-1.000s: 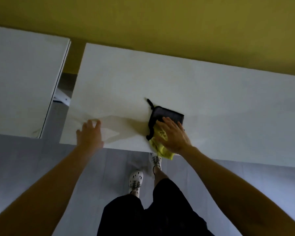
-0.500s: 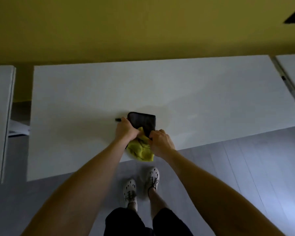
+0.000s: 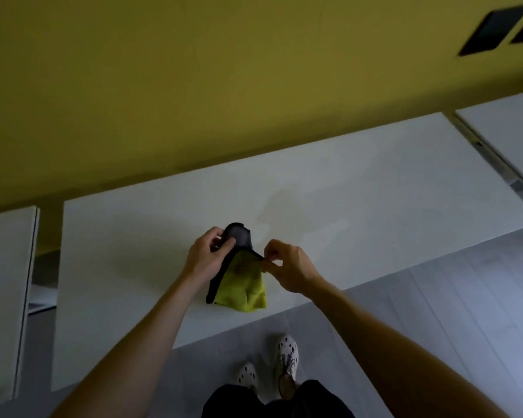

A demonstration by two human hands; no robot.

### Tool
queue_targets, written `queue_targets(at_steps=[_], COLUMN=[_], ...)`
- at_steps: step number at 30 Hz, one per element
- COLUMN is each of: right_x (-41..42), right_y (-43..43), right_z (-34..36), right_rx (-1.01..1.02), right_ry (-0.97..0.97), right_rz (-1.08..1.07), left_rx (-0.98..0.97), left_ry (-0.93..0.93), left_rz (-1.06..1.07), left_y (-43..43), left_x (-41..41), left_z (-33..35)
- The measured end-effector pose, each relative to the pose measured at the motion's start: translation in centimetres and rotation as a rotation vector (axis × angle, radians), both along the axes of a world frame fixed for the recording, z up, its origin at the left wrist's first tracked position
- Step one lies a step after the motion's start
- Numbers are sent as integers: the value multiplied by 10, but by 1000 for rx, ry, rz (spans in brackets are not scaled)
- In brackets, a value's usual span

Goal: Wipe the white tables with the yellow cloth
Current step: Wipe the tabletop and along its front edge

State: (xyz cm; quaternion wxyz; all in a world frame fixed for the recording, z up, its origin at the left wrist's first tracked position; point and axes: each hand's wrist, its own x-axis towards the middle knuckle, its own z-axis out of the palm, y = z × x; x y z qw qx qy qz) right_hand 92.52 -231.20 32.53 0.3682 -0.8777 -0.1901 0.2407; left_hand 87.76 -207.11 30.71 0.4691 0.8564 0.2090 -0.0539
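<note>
Head view: we are finding the left hand point(image 3: 207, 257) gripping the dark upper fold of the soft yellow, black-edged cloth point(image 3: 245, 285) and the right hand point(image 3: 287, 267) pinching its dark hem, at the near edge of the flat white middle table point(image 3: 375, 212). We are judging a slip possible (the pinch is slight), with the cloth falling off that edge. No writing is showing.

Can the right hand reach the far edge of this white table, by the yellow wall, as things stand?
Probably yes. The right hand only pinches a corner of the yellow cloth, and nothing shows on the white table between it and that edge; a lean may be needed.
</note>
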Motion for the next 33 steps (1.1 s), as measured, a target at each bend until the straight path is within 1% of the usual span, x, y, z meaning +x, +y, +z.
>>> queue_targets(at_steps=[2, 3, 5, 6, 7, 8, 10, 11, 12, 14, 15, 17, 19, 20, 21, 23, 24, 26, 27, 28, 30, 32, 33], right_x=[16, 25, 42, 50, 56, 61, 70, 76, 82, 94, 101, 114, 121, 123, 123, 126, 129, 138, 141, 144, 145, 146, 147], right_y=[-2, -3, -5, -7, -10, -15, -23, -26, -27, -26, -27, -28, -30, -32, -35, -41, -46, -56, -60, -62, -62, -58, -55], right_z=[26, 39, 59, 68, 79, 89, 108, 114, 119, 123, 124, 125, 127, 128, 128, 129, 131, 135, 134, 133, 135, 140, 144], right_rx=[22, 2, -115, -168, -173, -125, 21, 50, 46, 34, 49, 72, 51, 44, 42, 27, 7, -64, -95, -108, -92, -1, 18], right_ry=[-54, -59, -126, -184, -245, -301, -389, -437, -466, -464, -465, -460, -437, -410, -372, -299, -259, -179, -148, -138, -178, -191, -202], right_rz=[36, 78, 164, 196, 201, 183, 174, 203, 232, 205, 159, 24, -132, -209, -264, -312, -306, -246, -214, -193, -130, -43, -2], left_rx=[25, 42, 92, 148, 217, 266, 256, 220, 171, 44, -14, -162, -405, -495, -506, -352, -269, -206, -186, -159, -89, -12, 30], left_ry=[-56, -85, -146, -182, -228, -273, -322, -316, -293, -212, -175, -148, -121, -84, -50, -65, -104, -163, -164, -152, -112, -101, -124], left_rz=[-68, -104, -160, -169, -157, -115, -9, -4, -44, -195, -257, -284, -267, -291, -345, -430, -425, -372, -384, -423, -543, -634, -643], left_y=[-6, -9, -14, -15, -17, -18, -23, -26, -30, -43, -51, -64, -68, -67, -65, -60, -59, -59, -59, -60, -64, -68, -68], left_x=[16, 24, 39, 45, 52, 59, 73, 79, 87, 101, 106, 114, 119, 123, 127, 138, 145, 159, 164, 167, 172, 176, 178], left_z=[26, 38, 53, 57, 60, 63, 74, 82, 89, 105, 112, 124, 132, 133, 134, 131, 130, 131, 133, 137, 142, 148, 152])
